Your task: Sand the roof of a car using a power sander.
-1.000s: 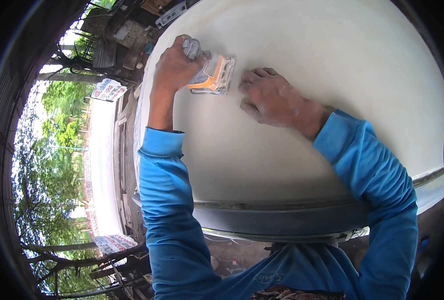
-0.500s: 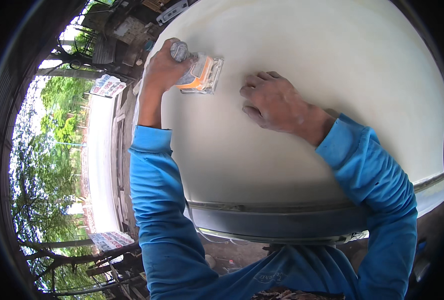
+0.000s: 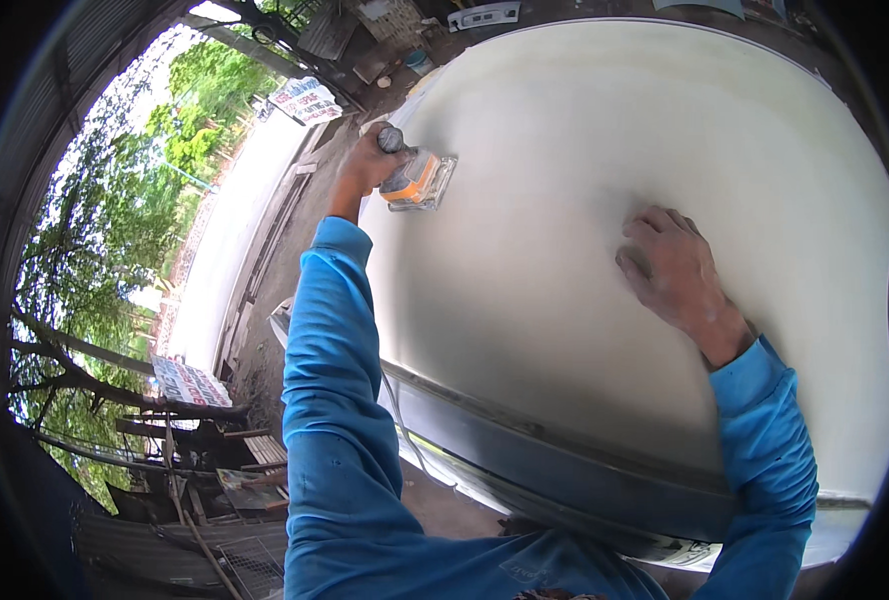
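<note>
While the left hand (image 3: 367,168) clamps an orange sanding block (image 3: 417,180), likely light, rigid and best gripped by its back, near the pale panel's (image 3: 565,330) far-left edge, the right hand (image 3: 677,270) lies open, flat mid-panel.

The left hand (image 3: 365,165) gripped an orange sander (image 3: 417,180) by its handle, arm fully extended in a blue sleeve (image 3: 330,380). The sander's pad lay flat against a large pale panel (image 3: 565,120), near the panel's left edge. The right hand (image 3: 677,272) rested palm down on the same panel, fingers spread, well apart from the sander. A dark trim strip (image 3: 565,470) ran along the panel's lower edge. A thin cord (image 3: 405,430) hung beside the left arm. Trees (image 3: 95,230), a pale road (image 3: 230,230) and printed signs (image 3: 305,100) stood at the left.
</note>
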`<state>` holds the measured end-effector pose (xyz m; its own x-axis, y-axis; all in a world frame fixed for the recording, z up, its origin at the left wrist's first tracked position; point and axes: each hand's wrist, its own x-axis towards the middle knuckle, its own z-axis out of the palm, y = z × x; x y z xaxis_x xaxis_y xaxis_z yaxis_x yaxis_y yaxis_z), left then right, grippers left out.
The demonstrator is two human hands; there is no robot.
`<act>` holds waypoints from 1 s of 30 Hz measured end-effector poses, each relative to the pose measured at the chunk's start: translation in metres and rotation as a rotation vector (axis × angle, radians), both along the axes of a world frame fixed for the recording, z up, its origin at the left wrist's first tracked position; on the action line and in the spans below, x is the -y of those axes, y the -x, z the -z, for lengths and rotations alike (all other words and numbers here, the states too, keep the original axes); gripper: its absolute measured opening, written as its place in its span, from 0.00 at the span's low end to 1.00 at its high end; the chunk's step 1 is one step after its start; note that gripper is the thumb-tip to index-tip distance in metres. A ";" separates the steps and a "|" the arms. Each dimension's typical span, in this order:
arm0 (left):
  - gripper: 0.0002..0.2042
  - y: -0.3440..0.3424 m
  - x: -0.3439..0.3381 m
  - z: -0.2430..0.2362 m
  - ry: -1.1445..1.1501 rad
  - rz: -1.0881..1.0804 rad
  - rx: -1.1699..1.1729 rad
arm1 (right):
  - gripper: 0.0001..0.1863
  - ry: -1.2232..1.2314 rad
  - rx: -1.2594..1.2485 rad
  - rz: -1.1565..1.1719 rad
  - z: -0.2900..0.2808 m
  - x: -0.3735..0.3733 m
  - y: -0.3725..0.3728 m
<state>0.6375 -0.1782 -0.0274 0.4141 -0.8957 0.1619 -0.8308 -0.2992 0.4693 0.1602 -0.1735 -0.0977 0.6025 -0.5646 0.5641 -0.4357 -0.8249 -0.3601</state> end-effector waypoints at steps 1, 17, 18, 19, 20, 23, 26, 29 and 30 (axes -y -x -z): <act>0.33 0.000 -0.001 0.000 0.005 0.006 0.001 | 0.12 -0.010 -0.013 -0.014 0.001 0.005 0.004; 0.31 0.159 -0.033 -0.035 0.044 0.299 0.337 | 0.16 -0.062 0.009 0.034 -0.013 -0.035 -0.030; 0.31 0.172 -0.033 -0.034 0.067 0.354 0.335 | 0.17 -0.044 0.062 0.053 -0.011 -0.036 -0.031; 0.30 0.184 -0.032 -0.033 0.058 0.389 0.340 | 0.17 -0.039 0.057 0.041 -0.010 -0.035 -0.030; 0.30 0.196 -0.031 -0.031 0.081 0.410 0.328 | 0.18 0.000 0.079 0.050 -0.009 -0.036 -0.030; 0.28 0.221 -0.019 -0.025 0.106 0.464 0.295 | 0.20 0.031 0.083 0.060 -0.005 -0.035 -0.029; 0.27 0.224 0.001 -0.021 0.167 0.501 0.300 | 0.20 0.026 0.069 0.067 -0.001 -0.037 -0.031; 0.27 0.207 0.026 -0.020 0.144 0.432 0.313 | 0.19 0.015 0.070 0.077 0.000 -0.038 -0.032; 0.28 0.199 0.036 -0.020 0.130 0.394 0.325 | 0.18 -0.004 0.062 0.100 0.000 -0.037 -0.032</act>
